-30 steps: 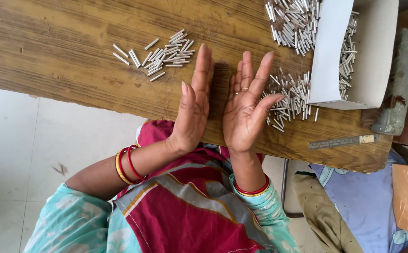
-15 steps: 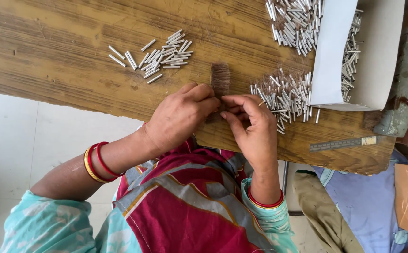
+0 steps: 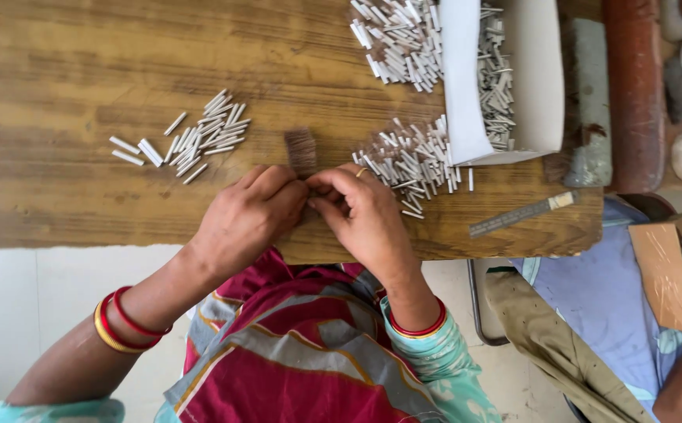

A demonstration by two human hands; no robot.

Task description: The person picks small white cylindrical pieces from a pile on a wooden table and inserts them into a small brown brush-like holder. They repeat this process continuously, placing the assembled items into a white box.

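Two hands worked at the wooden table (image 3: 59, 47): the left hand (image 3: 247, 219) and the right hand (image 3: 364, 215). One brown bundle (image 3: 301, 150) lay there, with three loose heaps of short white sticks (image 3: 192, 141), too many to count. One white cardboard box (image 3: 529, 78) and one metal ruler (image 3: 521, 214) lay nearby.

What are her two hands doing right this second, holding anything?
Left hand: fingers curled, pinching the near end of the small brown strip.
Right hand: curled, pinching the same spot; what is inside cannot be told.

Both hands, left (image 3: 248, 218) and right (image 3: 363, 213), meet fingertip to fingertip at a small brown bundle (image 3: 302, 152) on the wooden bench (image 3: 59, 70), between two heaps of white sticks (image 3: 192, 141).
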